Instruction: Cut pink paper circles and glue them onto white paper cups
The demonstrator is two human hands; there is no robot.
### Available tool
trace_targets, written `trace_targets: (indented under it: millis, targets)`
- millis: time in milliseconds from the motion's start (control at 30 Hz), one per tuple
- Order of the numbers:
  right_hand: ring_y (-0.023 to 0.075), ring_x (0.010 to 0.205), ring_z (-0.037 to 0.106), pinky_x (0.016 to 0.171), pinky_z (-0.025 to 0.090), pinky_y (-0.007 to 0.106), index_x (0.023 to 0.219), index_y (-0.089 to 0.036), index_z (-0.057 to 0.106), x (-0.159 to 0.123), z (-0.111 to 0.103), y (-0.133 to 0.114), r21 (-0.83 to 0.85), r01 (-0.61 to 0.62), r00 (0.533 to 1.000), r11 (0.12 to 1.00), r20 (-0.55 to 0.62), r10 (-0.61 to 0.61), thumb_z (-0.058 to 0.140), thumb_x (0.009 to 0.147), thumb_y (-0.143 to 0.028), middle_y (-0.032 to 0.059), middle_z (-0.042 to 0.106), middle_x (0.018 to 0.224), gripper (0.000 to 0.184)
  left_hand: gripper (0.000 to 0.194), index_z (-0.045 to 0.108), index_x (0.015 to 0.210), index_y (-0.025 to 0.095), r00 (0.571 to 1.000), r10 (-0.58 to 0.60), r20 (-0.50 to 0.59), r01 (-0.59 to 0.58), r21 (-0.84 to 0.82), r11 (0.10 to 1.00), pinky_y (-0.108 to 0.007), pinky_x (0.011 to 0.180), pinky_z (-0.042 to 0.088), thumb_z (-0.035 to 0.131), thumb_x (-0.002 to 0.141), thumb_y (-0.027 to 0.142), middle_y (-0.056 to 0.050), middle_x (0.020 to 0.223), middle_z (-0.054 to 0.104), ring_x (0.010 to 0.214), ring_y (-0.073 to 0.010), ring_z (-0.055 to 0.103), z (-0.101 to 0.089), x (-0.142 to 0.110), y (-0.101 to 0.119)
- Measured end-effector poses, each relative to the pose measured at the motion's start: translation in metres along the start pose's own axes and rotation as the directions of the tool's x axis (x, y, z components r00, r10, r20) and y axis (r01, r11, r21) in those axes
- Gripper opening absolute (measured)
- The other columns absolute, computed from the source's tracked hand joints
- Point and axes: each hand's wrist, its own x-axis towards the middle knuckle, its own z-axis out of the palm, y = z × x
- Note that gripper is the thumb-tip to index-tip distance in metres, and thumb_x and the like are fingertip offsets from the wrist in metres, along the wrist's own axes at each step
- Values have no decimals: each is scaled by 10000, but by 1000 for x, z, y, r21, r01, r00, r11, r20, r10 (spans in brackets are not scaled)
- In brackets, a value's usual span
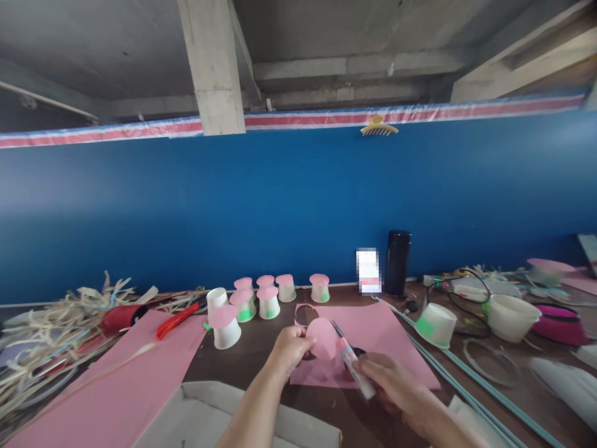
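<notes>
My left hand [291, 351] is closed on the edge of a round pink paper disc [323, 339], held over a pink sheet [373, 330]. A round hole shows in the sheet behind it. My right hand [389, 379], slightly blurred, grips a slim white and pink tool [357, 368] with a narrow grey tip, pointing up at the disc's right edge. A dark part shows beside the tool; its exact kind I cannot make out. Behind my hands stand several upturned paper cups [269, 305] with pink discs on top and green marks.
A stacked pair of cups [226, 333] stands left, near a red-handled tool [177, 320] on another pink sheet [125, 361]. A cardboard box [200, 404] is in front. Rightward are a black bottle [398, 261], a tilted cup [436, 325], a white bowl [512, 317] and pale-blue tubing [476, 382].
</notes>
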Motion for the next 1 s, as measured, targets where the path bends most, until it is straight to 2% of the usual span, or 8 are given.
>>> trace_targets:
  millis: [200, 433, 567, 633, 700, 767, 900, 1000]
  targets:
    - [41, 323, 225, 343, 110, 194, 621, -200, 493, 3, -11, -3, 8, -10, 995, 1000, -102, 11, 534, 749, -485, -86, 359, 422, 315, 111, 597, 643, 150, 999, 35, 41, -39, 92, 995, -187, 422, 312, 623, 668, 255, 29, 489, 502, 443, -85, 449, 10, 0, -4]
    - [45, 358, 262, 372, 113, 198, 683, -170, 587, -5, -13, -11, 26, 43, 982, 999, -186, -38, 555, 738, -482, -67, 408, 455, 318, 54, 623, 641, 173, 997, 80, 22, -83, 308, 948, -228, 536, 379, 649, 603, 201, -10, 593, 596, 615, -170, 576, 27, -5, -9]
    - [75, 449, 410, 387, 224, 186, 736, -164, 650, -7, -15, -13, 106, 89, 985, 990, -155, -72, 602, 723, -454, -31, 526, 560, 293, 196, 644, 825, 186, 985, 170, -9, -147, 458, 877, -294, 690, 409, 654, 654, 280, -57, 788, 640, 768, -223, 596, 24, -18, -1]
    - [106, 552, 508, 438, 312, 182, 756, -162, 664, -7, -17, -13, 173, 110, 986, 979, -144, -85, 615, 724, -452, 0, 603, 661, 296, 297, 619, 979, 188, 951, 307, -15, -237, 600, 764, -310, 773, 409, 630, 698, 285, -88, 992, 614, 887, -233, 579, 19, -28, 7]
    - [125, 606, 546, 478, 352, 188, 767, -168, 662, -7, -19, -11, 208, 127, 982, 970, -161, -95, 617, 727, -461, 6, 627, 700, 299, 284, 614, 1010, 185, 902, 428, 56, -349, 678, 647, -303, 844, 397, 589, 729, 223, -89, 1083, 571, 988, -227, 534, 15, -36, 15]
    - [114, 556, 521, 462, 332, 191, 764, -178, 651, -7, -20, -11, 211, 142, 977, 967, -184, -104, 616, 726, -477, -13, 605, 645, 303, 257, 640, 978, 189, 860, 480, 172, -452, 692, 562, -300, 879, 391, 554, 738, 167, -82, 1069, 569, 1056, -231, 489, 14, -41, 21]
    - [81, 433, 417, 406, 247, 201, 692, -181, 625, -7, -22, -11, 175, 147, 973, 973, -205, -111, 629, 699, -500, -41, 540, 531, 318, 314, 662, 954, 186, 803, 411, 433, -587, 694, 416, -320, 852, 426, 490, 715, 77, -109, 1031, 591, 1074, -252, 484, 21, -42, 20]
    - [95, 461, 456, 415, 263, 205, 695, -182, 639, -8, -22, -11, 152, 180, 965, 972, -219, -144, 624, 691, -507, -28, 560, 537, 325, 281, 655, 955, 168, 794, 356, 493, -606, 685, 405, -337, 833, 443, 476, 746, 106, -131, 1024, 609, 1002, -260, 540, 27, -39, 15]
